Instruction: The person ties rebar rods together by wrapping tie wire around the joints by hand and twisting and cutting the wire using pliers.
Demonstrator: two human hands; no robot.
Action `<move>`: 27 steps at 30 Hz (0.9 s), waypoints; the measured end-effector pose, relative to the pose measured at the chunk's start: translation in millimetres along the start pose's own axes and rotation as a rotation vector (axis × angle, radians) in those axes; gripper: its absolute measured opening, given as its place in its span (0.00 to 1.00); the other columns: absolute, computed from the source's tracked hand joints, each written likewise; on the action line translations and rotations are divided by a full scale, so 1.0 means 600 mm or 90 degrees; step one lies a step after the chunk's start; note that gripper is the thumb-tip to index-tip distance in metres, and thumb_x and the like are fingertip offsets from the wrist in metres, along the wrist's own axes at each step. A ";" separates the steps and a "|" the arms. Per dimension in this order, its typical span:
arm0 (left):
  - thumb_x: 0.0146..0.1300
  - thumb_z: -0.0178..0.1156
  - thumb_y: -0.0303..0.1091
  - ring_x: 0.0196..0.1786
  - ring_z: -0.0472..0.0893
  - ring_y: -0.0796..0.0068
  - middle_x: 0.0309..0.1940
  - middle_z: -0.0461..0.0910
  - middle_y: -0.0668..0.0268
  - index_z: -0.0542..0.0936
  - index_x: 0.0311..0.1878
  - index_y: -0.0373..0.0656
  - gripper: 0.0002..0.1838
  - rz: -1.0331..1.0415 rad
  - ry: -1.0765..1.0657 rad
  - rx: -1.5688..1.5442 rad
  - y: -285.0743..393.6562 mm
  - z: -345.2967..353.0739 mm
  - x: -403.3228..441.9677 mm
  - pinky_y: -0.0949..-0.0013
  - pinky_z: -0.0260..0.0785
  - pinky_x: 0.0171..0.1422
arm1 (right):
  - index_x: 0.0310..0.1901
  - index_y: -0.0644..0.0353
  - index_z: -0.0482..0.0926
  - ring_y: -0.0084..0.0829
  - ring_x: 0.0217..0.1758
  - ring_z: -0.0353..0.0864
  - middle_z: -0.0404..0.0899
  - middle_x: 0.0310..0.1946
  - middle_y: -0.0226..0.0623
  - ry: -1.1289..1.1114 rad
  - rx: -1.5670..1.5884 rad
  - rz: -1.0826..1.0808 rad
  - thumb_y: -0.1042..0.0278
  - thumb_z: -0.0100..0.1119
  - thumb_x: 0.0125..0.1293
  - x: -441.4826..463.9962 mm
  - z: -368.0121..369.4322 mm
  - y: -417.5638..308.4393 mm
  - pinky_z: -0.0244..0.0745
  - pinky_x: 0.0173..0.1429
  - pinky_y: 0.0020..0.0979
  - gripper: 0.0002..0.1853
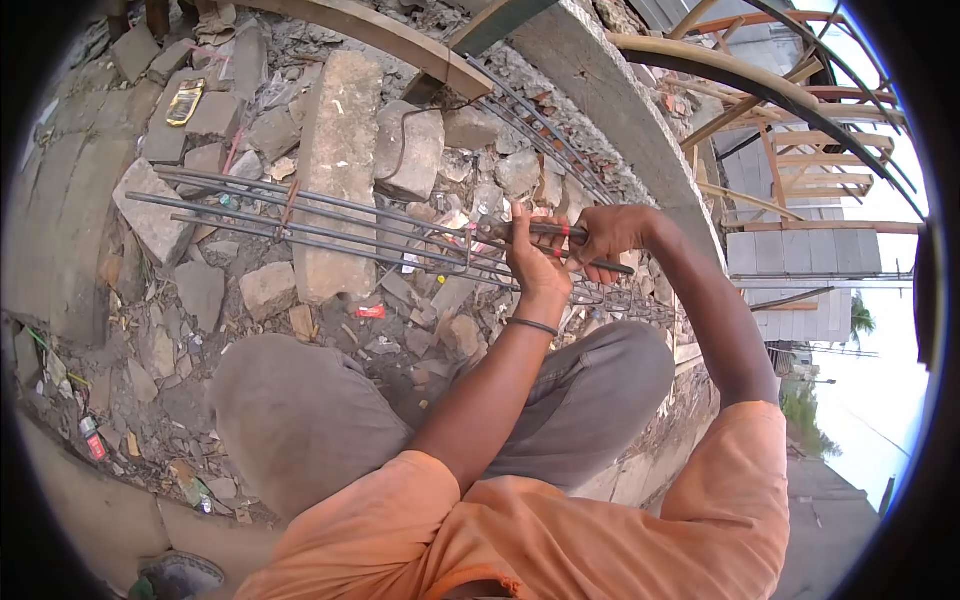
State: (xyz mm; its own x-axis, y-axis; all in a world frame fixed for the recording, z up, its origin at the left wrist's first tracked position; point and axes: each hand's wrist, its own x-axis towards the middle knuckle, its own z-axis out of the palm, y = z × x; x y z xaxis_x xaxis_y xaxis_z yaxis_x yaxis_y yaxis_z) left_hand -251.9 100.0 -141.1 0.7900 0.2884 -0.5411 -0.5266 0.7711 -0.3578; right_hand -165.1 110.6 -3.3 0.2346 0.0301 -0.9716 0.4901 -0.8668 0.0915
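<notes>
A pair of dark, long-handled pincers (548,230) with red marks on the grips lies across the rebar cage (400,240). My right hand (612,232) is closed around the handle ends. Close beside it, my left hand (541,266) is wrapped about the tool near its head, thumb pointing up. The cage is made of several long grey steel rods, with a rusty stirrup (289,205) near the left end and another stirrup (468,247) by the pincers' head. Whatever the jaws grip is too small to make out.
A concrete block (338,150) lies beneath the rods. Broken stones, bricks and litter cover the ground, including a red packet (370,312). A concrete beam (640,130) runs along the far right, with more steel rods (555,140) beside it. Curved timber (720,70) stands beyond.
</notes>
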 end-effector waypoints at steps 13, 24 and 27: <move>0.70 0.58 0.47 0.49 0.78 0.63 0.37 0.78 0.61 0.71 0.40 0.41 0.17 -0.005 -0.026 -0.092 0.009 0.013 0.025 0.58 0.71 0.62 | 0.66 0.63 0.64 0.39 0.63 0.68 0.72 0.53 0.41 0.658 -0.586 -0.091 0.66 0.61 0.57 0.010 0.097 0.036 0.60 0.68 0.47 0.33; 0.66 0.62 0.45 0.49 0.81 0.62 0.37 0.82 0.62 0.76 0.37 0.44 0.13 -0.014 -0.158 -0.139 0.024 0.000 0.021 0.56 0.72 0.60 | 0.50 0.64 0.76 0.32 0.37 0.83 0.81 0.36 0.39 0.498 -0.475 -0.142 0.59 0.55 0.69 0.004 0.046 0.022 0.78 0.41 0.35 0.17; 0.65 0.63 0.48 0.47 0.81 0.63 0.37 0.82 0.62 0.76 0.36 0.44 0.16 0.003 -0.177 -0.111 0.023 -0.011 0.031 0.58 0.74 0.58 | 0.37 0.67 0.81 0.31 0.22 0.83 0.83 0.22 0.42 0.058 0.022 0.020 0.49 0.61 0.66 -0.022 -0.001 -0.028 0.79 0.31 0.34 0.23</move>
State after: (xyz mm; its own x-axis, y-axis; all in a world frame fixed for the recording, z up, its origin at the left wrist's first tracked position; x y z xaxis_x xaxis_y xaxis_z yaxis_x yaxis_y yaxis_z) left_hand -246.7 112.5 -161.1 0.8302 0.4541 -0.3234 -0.5574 0.6671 -0.4942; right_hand -175.8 125.1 8.0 0.3252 0.0471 -0.9445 0.4533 -0.8843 0.1120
